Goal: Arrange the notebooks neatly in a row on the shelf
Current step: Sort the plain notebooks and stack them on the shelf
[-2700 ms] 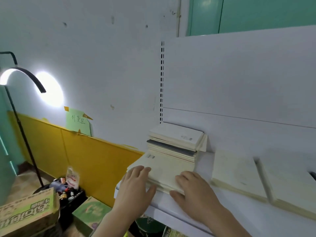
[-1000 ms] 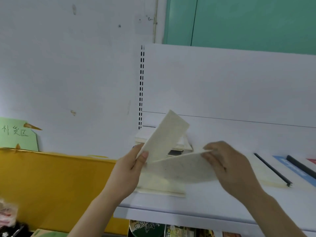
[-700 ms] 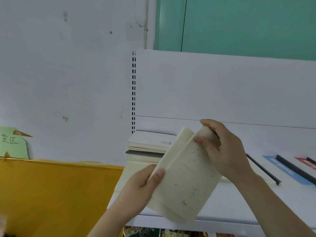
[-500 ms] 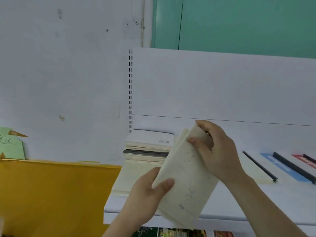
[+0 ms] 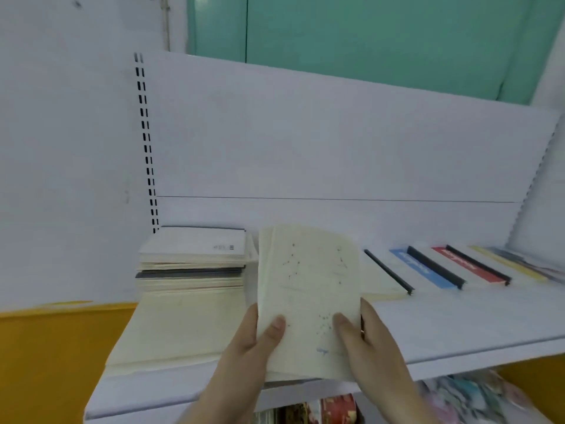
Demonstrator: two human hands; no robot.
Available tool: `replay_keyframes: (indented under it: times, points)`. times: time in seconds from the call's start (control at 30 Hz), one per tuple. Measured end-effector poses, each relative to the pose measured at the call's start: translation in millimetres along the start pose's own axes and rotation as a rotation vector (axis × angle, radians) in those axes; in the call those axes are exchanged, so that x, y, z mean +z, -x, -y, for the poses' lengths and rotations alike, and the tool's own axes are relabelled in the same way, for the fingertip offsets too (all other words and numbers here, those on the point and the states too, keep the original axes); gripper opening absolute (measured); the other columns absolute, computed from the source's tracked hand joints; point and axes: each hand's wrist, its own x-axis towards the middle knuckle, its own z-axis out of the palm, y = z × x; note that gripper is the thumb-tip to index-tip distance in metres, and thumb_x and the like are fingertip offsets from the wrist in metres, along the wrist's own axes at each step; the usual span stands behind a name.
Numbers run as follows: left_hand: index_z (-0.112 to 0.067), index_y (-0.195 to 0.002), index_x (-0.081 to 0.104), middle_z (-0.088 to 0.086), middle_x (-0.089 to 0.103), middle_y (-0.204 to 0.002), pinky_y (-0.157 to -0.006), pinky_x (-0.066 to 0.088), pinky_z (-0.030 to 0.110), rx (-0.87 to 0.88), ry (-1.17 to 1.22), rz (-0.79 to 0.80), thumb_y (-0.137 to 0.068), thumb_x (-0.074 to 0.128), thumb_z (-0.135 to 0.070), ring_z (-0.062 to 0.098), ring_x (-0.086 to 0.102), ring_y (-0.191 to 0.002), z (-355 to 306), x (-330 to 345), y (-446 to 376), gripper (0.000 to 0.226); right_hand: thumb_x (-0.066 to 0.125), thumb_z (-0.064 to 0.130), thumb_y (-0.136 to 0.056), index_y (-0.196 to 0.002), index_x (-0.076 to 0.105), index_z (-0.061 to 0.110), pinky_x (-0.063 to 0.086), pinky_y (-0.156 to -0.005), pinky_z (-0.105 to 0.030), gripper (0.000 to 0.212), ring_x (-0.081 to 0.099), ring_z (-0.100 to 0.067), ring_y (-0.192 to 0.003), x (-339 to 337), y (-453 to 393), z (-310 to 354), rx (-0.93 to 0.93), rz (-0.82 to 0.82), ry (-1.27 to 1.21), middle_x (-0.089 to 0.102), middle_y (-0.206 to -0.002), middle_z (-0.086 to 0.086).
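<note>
Both hands grip one cream notebook (image 5: 308, 298) by its lower edge, holding it upright above the front of the white shelf (image 5: 458, 328). On the left hand (image 5: 253, 341), the thumb is pressed flat on the cover near the bottom left, and the remaining fingers are out of sight behind the book. Mirroring it, the right hand (image 5: 370, 341) lays its thumb on the cover near the bottom right and curls its fingers behind; a ring shows on one of them. Faint dotted line patterns mark the cover, and a second cream edge peeks out behind its upper left side, though whether that is another notebook cannot be told.

Left of the held notebook, a stack of notebooks (image 5: 192, 264) lies flat against the back panel, with a cream notebook (image 5: 180, 328) lying flat in front of it. To the right, more notebooks lie flat side by side along the shelf: a cream one with a black spine (image 5: 388, 273), a blue one (image 5: 422, 270), a red one (image 5: 467, 264) and a yellow one (image 5: 507, 264).
</note>
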Motion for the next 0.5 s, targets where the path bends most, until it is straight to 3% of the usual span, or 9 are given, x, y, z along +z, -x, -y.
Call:
replay_keyframes:
  times: [0.07,0.17,0.23,0.33,0.43,0.5]
  points:
    - [-0.044,-0.12,0.057,-0.007,0.071,-0.111,-0.064,0.061,0.049,-0.085,-0.1,0.125,-0.093,0.065,-0.031,0.027,0.072,-0.095,5.0,9.1,-3.3,0.031,0.05,0.035,-0.097,-0.128,0.046,0.038,0.044,-0.078,-0.018,0.032,0.056,0.009,-0.097,-13.6,-4.6,-7.2,0.036,-0.068,0.03,0.06,-0.114,0.025]
    - [-0.045,-0.125,0.048,-0.008,0.068,-0.114,-0.064,0.061,0.052,-0.085,-0.205,0.154,-0.099,0.059,-0.024,0.025,0.074,-0.089,9.6,28.9,-10.8,0.035,0.057,0.032,-0.094,-0.12,0.047,0.033,0.042,-0.064,-0.014,0.028,0.059,0.011,-0.081,-36.6,-12.3,-18.4,0.046,-0.133,0.06,0.063,-0.099,0.023]
    - [-0.042,-0.123,0.047,-0.003,0.066,-0.114,-0.06,0.061,0.052,-0.059,-0.242,0.115,-0.101,0.054,-0.025,0.023,0.074,-0.081,10.3,48.4,-16.4,0.028,0.057,0.032,-0.094,-0.12,0.046,0.032,0.04,-0.063,-0.012,0.029,0.058,0.01,-0.081,-47.3,-19.4,-25.6,0.035,-0.161,0.079,0.061,-0.097,0.025]
    - [-0.037,-0.118,0.046,0.0,0.065,-0.101,-0.045,0.058,0.045,0.032,-0.361,-0.068,-0.103,0.046,-0.034,0.019,0.071,-0.066,17.4,79.3,-32.3,0.015,0.047,0.039,-0.097,-0.135,0.037,0.035,0.044,-0.081,-0.022,0.04,0.056,0.001,-0.098,-57.8,-32.3,-37.4,0.025,-0.127,0.147,0.057,-0.112,0.023]
    - [-0.036,-0.137,0.034,-0.002,0.066,-0.1,-0.036,0.048,0.032,0.114,-0.427,-0.189,-0.103,0.047,-0.033,0.017,0.068,-0.057,31.6,103.5,-59.7,0.037,0.046,0.035,-0.098,-0.144,0.019,0.049,0.044,-0.097,-0.032,0.056,0.052,-0.001,-0.11,-76.2,-49.5,-50.4,-0.013,-0.083,0.193,0.048,-0.128,0.027]
    - [-0.038,-0.142,0.029,0.0,0.068,-0.101,-0.036,0.045,0.028,0.114,-0.408,-0.234,-0.102,0.048,-0.032,0.017,0.065,-0.051,37.9,119.8,-78.9,0.045,0.047,0.033,-0.096,-0.149,0.013,0.045,0.042,-0.103,-0.035,0.064,0.051,-0.006,-0.116,-94.0,-67.5,-56.7,-0.018,-0.049,0.239,0.044,-0.138,0.021]
